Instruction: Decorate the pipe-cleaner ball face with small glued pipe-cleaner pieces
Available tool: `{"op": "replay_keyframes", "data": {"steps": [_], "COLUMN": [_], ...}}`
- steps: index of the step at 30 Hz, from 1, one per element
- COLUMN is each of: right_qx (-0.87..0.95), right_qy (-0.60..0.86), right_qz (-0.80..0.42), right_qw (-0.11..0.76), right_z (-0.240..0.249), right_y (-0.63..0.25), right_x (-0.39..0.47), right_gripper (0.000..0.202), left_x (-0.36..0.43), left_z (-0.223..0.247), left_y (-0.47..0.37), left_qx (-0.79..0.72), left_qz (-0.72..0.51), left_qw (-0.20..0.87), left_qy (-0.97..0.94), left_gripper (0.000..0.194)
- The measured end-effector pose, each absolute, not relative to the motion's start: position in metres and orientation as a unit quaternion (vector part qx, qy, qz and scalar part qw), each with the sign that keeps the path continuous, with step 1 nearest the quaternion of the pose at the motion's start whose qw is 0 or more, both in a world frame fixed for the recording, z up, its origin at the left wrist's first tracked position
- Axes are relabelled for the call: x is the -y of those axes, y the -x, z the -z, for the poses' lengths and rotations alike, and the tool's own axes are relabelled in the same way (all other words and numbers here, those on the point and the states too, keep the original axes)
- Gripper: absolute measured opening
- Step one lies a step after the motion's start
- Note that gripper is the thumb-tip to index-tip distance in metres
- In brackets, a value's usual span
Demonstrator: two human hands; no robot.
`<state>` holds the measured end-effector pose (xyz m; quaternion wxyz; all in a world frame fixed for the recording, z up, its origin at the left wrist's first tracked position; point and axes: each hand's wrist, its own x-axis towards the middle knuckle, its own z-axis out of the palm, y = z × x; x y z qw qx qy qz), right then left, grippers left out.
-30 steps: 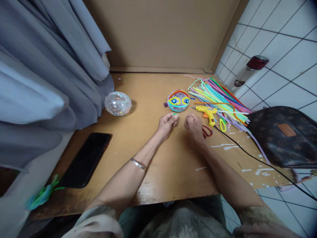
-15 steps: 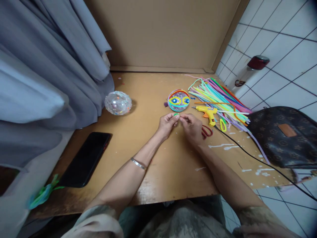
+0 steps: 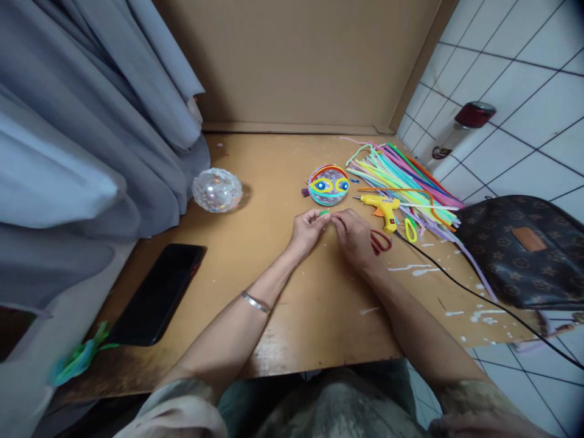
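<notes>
Between the thumb and fingers of my left hand (image 3: 308, 232) is a small green piece (image 3: 324, 213), which looks like pipe cleaner; most of it is covered by the fingertips. My right hand (image 3: 356, 238) pinches at the same spot, its fingertips meeting the left ones. Just beyond them sits a clear ball (image 3: 329, 177) decorated with yellow-rimmed blue eyes and red, yellow, purple and turquoise strips. Red-handled scissors (image 3: 381, 242) lie partly hidden beside my right hand. A yellow glue gun (image 3: 385, 210) rests on its side to the right.
Colourful pipe cleaners (image 3: 401, 176) are heaped at the back right, near a bottle (image 3: 460, 131). A brown bag (image 3: 524, 255) stands on the right, with the glue gun's black cord (image 3: 460, 282) running past it. Leftward are another clear ball (image 3: 218, 190), a phone (image 3: 157, 295) and a grey curtain (image 3: 104, 115).
Both hands stay together in nearly the same place, with only slight finger movement. A little more of the green piece shows. Everything else on the table is unmoved.
</notes>
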<state>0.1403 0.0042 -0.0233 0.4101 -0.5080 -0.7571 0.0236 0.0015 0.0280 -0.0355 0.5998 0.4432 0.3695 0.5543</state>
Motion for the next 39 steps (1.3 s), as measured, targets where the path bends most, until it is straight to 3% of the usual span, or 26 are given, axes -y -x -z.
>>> {"op": "replay_keyframes", "data": {"steps": [8,18,24,31,39], "right_qx": [0.778,0.687,0.577,0.54,0.529], "right_qy": [0.5,0.544,0.559,0.493,0.474], "right_qz": [-0.068,-0.147,-0.27,-0.41,-0.464], "right_qw": [0.375,0.459,0.531,0.546,0.529], "right_z": [0.012,0.004,0.013,0.014,0.011], "right_y": [-0.144,-0.144,-0.141,-0.13,-0.127], "right_x": [-0.004,-0.006,-0.008,-0.006,-0.006], "right_gripper": [0.027,0.02,0.041,0.061,0.062], "left_x": [-0.03,-0.028,-0.03,-0.03,-0.028], "left_z": [0.035,0.035,0.032,0.03,0.033], "left_y": [0.001,0.0,0.002,0.002,0.001], "left_qx": [-0.359,-0.32,-0.314,-0.289,-0.271], "left_qz": [-0.535,-0.533,-0.553,-0.554,-0.545], "left_qw": [0.632,0.651,0.693,0.724,0.731], "left_qy": [-0.43,-0.436,-0.34,-0.292,-0.307], "left_gripper": [0.047,0.052,0.046,0.038,0.039]}}
